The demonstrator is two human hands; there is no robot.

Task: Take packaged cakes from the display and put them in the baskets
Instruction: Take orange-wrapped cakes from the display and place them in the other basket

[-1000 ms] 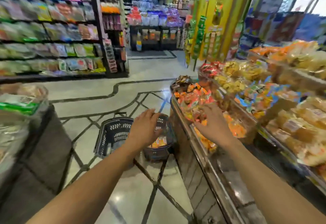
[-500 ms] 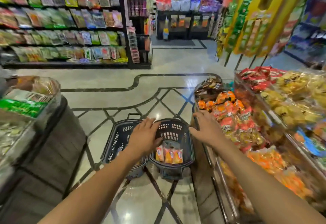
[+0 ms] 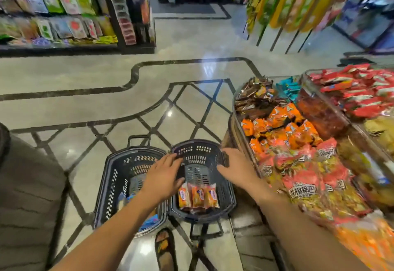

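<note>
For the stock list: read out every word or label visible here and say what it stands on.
"花椒锅巴": on the red snack packets in the display, clearest on the nearest one.
Packaged cakes in the right basket: labels too blurred to read.
Orange packets: print too small to read.
Shelf packets: blurred, unreadable.

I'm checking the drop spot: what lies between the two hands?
In the head view, the open inside of the basket by the display shows between the left hand and the right hand, three packaged cakes on its floor.
</note>
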